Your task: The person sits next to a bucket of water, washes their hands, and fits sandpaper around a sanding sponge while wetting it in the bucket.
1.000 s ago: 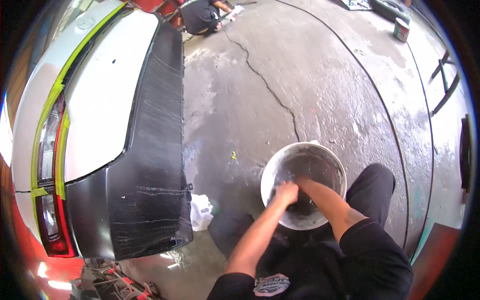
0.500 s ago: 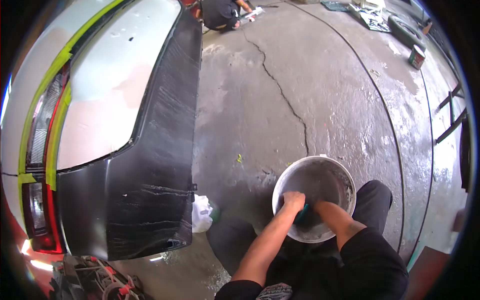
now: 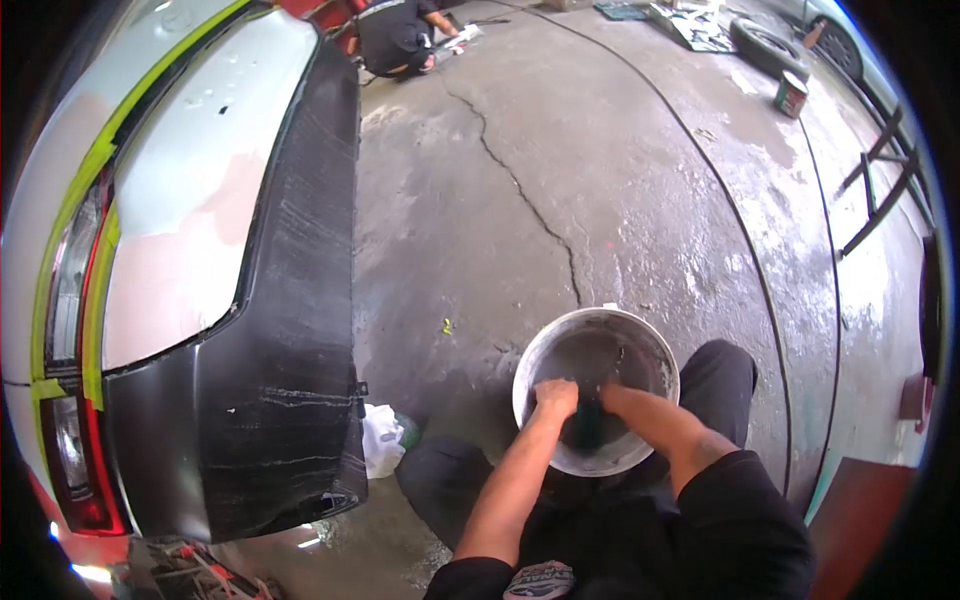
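A round, pale-rimmed bucket [image 3: 662, 346] with murky grey water stands on the floor between my knees. My left hand [image 3: 557, 398] is inside it near the left wall, its fingers curled closed. My right hand [image 3: 612, 398] reaches in from the right, its fingers hidden low in the bucket. Between the two hands a dark teal cloth-like thing [image 3: 588, 424] shows in the water, blurred. My left hand appears to grip its edge; what the right hand holds cannot be made out.
A car with a black bumper [image 3: 290, 370] and green masking tape fills the left side. Beside it lies a white bag [image 3: 381, 440]. Another person [image 3: 392, 38] crouches at the top. Hoses [image 3: 735, 205] cross the wet floor; a can [image 3: 790, 94] and tire [image 3: 768, 48] are upper right.
The view has shifted, moving the bucket slightly left and up since half a second ago. My hands were together one second ago and are now a little apart, with the teal thing between them.
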Available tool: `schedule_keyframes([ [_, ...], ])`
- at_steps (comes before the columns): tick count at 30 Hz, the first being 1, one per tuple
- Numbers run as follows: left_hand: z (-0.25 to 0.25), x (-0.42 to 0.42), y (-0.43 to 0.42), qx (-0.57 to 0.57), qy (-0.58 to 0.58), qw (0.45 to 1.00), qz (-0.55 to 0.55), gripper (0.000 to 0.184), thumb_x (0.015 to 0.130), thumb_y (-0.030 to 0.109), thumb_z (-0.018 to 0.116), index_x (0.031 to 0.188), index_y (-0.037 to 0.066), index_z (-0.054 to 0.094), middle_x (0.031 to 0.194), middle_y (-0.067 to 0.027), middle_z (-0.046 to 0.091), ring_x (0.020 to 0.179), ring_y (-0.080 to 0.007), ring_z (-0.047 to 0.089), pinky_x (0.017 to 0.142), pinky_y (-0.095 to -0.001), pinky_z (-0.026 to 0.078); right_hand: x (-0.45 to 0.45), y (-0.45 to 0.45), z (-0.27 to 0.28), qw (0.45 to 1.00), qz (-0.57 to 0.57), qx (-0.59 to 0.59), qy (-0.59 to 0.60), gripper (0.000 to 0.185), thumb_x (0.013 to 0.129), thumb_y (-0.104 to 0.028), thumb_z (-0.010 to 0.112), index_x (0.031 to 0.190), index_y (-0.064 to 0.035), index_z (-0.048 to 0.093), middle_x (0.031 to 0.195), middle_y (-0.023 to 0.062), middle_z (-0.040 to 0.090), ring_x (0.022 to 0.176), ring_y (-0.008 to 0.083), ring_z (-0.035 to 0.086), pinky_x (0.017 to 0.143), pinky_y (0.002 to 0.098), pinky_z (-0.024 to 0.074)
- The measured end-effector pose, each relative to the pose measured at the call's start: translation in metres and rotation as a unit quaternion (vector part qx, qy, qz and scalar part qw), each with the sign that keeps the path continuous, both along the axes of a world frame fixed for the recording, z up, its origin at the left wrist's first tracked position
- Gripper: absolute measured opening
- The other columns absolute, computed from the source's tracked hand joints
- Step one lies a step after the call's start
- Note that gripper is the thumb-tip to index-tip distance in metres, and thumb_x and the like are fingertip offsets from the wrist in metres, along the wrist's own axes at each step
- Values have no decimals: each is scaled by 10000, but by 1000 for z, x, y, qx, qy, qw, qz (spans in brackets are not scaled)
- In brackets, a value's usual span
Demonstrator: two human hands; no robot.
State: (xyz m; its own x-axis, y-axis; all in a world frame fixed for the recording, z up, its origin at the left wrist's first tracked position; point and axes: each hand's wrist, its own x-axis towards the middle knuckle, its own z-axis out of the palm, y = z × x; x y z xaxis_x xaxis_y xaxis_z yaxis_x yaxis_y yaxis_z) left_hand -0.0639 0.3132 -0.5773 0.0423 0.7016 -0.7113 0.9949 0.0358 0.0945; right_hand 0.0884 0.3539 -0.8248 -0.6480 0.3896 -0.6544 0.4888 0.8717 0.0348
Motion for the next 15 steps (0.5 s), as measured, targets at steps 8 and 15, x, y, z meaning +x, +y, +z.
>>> schedule_keyframes([
  [8, 10, -7, 4, 46, 13, 998, 49, 235, 867, 135, 644, 1059, 92, 772, 1159, -190, 727, 1102, -365, 699, 950, -467, 561, -8, 43, 228, 962, -93, -127, 223, 331, 793, -223, 617, 977, 35, 713, 1013, 255, 731, 942, 394, 716, 863, 451, 564],
  [15, 28, -6, 8, 222, -83, 940, 244, 349, 908, 126, 611, 1233, 10, 659, 1253, -284, 640, 1181, -438, 634, 1038, -484, 497, 18, 41, 268, 806, -424, -219, 350, 470, 875, -272, 722, 1229, 34, 672, 1147, 276, 698, 1093, 388, 686, 942, 425, 533],
])
